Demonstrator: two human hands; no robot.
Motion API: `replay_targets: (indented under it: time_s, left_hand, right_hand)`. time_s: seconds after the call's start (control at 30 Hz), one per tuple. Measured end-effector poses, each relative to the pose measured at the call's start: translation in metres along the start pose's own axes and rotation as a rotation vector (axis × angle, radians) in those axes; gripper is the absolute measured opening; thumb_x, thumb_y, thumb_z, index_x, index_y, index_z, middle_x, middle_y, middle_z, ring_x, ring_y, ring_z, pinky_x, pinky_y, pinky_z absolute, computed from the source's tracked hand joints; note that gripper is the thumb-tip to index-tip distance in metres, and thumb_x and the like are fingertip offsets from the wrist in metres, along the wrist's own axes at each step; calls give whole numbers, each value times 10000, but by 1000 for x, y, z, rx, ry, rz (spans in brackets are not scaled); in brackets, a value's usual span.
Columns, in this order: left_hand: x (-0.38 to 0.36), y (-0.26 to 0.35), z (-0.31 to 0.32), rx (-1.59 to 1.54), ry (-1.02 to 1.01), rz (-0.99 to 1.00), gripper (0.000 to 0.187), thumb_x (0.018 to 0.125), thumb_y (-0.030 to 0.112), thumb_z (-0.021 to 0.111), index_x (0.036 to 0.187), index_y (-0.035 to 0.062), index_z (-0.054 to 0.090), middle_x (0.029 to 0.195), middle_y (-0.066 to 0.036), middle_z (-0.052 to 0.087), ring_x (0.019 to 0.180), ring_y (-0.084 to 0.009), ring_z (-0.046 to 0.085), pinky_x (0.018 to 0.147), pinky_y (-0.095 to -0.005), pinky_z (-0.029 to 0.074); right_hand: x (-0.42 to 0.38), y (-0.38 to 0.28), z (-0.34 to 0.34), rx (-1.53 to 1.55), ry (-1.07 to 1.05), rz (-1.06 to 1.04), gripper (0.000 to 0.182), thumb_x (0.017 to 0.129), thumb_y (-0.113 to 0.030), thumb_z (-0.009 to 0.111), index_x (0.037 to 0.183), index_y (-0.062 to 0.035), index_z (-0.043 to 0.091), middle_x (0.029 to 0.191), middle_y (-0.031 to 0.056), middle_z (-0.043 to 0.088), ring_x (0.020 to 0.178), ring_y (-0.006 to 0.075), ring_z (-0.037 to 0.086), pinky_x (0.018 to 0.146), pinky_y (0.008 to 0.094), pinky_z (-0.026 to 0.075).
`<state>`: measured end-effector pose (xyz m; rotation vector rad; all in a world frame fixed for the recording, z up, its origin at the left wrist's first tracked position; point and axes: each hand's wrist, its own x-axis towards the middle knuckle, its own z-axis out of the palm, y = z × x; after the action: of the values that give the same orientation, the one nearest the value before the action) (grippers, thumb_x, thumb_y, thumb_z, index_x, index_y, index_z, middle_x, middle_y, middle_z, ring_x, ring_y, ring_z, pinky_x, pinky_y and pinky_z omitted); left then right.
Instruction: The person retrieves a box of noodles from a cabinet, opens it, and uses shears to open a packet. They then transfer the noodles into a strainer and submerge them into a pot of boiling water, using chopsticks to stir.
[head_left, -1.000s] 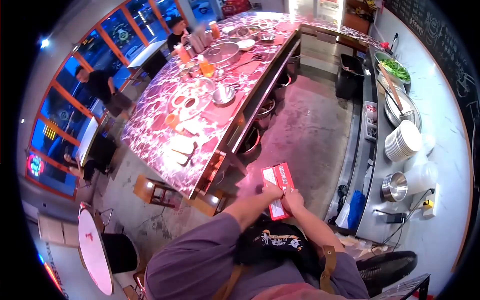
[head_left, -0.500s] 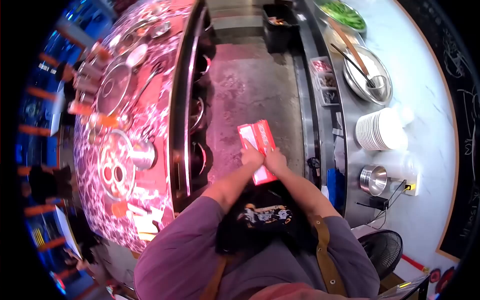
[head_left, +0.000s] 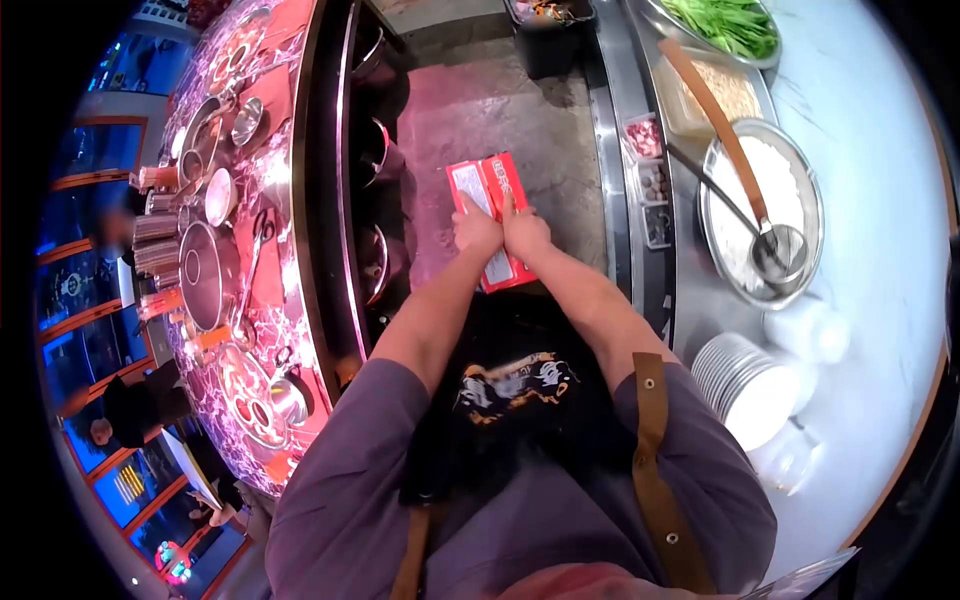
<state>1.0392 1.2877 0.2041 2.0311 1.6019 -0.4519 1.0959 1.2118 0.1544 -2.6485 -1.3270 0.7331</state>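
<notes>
A flat red and white box (head_left: 508,183) is held out in front of the body, over the walkway floor. My left hand (head_left: 478,230) grips its left side near the middle, fingers pointing forward over the white panel. Beside it, almost touching, my right hand (head_left: 525,232) grips the right side of the same box. Both hands have the thumbs or fingers on the top face; what lies underneath is hidden.
On the right counter are a bowl of white food (head_left: 765,180) with a ladle, stacked plates (head_left: 745,395) and a tray of greens (head_left: 722,25). A patterned counter with pans (head_left: 210,275) runs along the left. A black bin (head_left: 550,50) stands ahead.
The view has shifted along the aisle. Both hands and the box appear farther up and slightly left in the picture, with the same two-handed grip.
</notes>
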Motion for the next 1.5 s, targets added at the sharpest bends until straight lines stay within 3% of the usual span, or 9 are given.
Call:
replay_targets:
  time_s: [0.23, 0.5, 0.6, 0.7, 0.83, 1.07, 1.2, 1.3, 1.5]
  left_hand:
    - [172, 120, -4, -21, -112, 72, 904, 853, 281, 594, 1511, 116, -2, 1326, -280, 364, 1153, -420, 496, 955, -454, 442]
    - [336, 199, 13, -20, -299, 228, 930, 815, 157, 614, 1510, 127, -2, 1268, -248, 399, 1117, -408, 514, 919, -446, 466]
    - [387, 238, 29, -45, -313, 272, 920, 813, 155, 604, 1506, 108, 1, 1260, -247, 406, 1117, -407, 513, 921, -447, 464]
    - [435, 275, 53, -32, -260, 267, 933, 805, 150, 613, 1496, 62, -8, 1250, -237, 429, 1123, -389, 520, 924, -441, 465]
    - [491, 312, 95, -23, -253, 262, 967, 777, 132, 641, 1489, 76, -11, 1261, -256, 434, 1085, -411, 557, 915, -453, 475]
    - [534, 375, 156, 7, -218, 166, 990, 766, 141, 669, 1477, 44, -13, 1275, -249, 386, 1106, -399, 526, 903, -433, 485]
    - [539, 411, 166, 148, -162, 88, 864, 834, 204, 602, 1459, -51, 62, 1389, -276, 310, 1139, -365, 498, 889, -439, 505]
    - [548, 426, 163, 170, -125, 11, 878, 842, 268, 605, 1458, -68, 78, 1449, -290, 249, 1232, -405, 432, 927, -490, 481]
    - [569, 440, 164, 230, -94, 7, 784, 884, 249, 532, 1431, -119, 109, 1363, -303, 366, 1154, -410, 511, 885, -463, 507]
  right_hand:
    - [182, 67, -66, 154, -91, 201, 438, 872, -133, 451, 1276, 25, 393, 946, 289, 645, 859, 413, 655, 770, 521, 512]
    - [309, 151, -79, 521, 18, 524, 331, 812, -70, 515, 1139, -50, 565, 1011, 263, 636, 989, 429, 604, 849, 471, 482]
    - [357, 204, -49, 679, 85, 533, 351, 807, -8, 492, 1152, -8, 559, 1030, 226, 656, 979, 345, 637, 854, 363, 489]
    - [410, 251, -21, 1066, 80, 507, 441, 810, 81, 422, 1222, -7, 551, 1090, 73, 647, 989, 156, 596, 845, 263, 462]
    - [469, 296, 11, 1098, 70, 532, 436, 810, 74, 421, 1216, -14, 555, 1084, 83, 652, 976, 173, 608, 829, 280, 469]
    - [535, 351, 28, 1009, 184, 661, 371, 781, -48, 498, 1139, -27, 596, 1024, 178, 675, 993, 287, 645, 840, 339, 471]
    - [551, 344, -3, 956, 51, 611, 347, 770, -117, 524, 1096, -23, 598, 1023, 185, 670, 980, 320, 646, 839, 370, 479]
    - [561, 322, -20, 434, -187, 638, 381, 790, -167, 536, 1138, -26, 474, 1036, 262, 637, 1012, 422, 603, 881, 462, 468]
    - [581, 294, -30, 213, -384, 620, 388, 894, -148, 440, 1213, 67, 388, 1145, 274, 607, 1058, 389, 613, 905, 456, 479]
